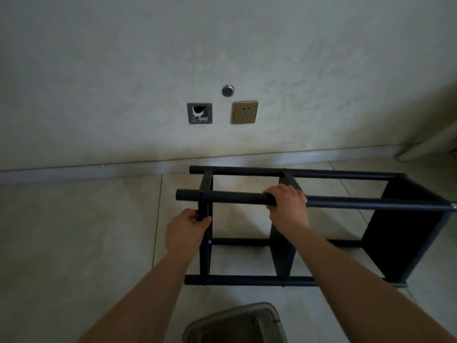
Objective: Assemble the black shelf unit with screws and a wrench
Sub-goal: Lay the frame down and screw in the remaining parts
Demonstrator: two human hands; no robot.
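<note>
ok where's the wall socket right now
In the head view the wall socket is on the wall above the shelf frame, just right of an open wall box and below a round metal cap.

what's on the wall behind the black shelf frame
A gold socket, an open junction box and a round metal cap. The box's inside is too dim to make out.

Pale tiled floor (74, 231) met the wall, black shelf unit (284, 280) lay on it, grey container (235, 323) stood nearer.
</note>
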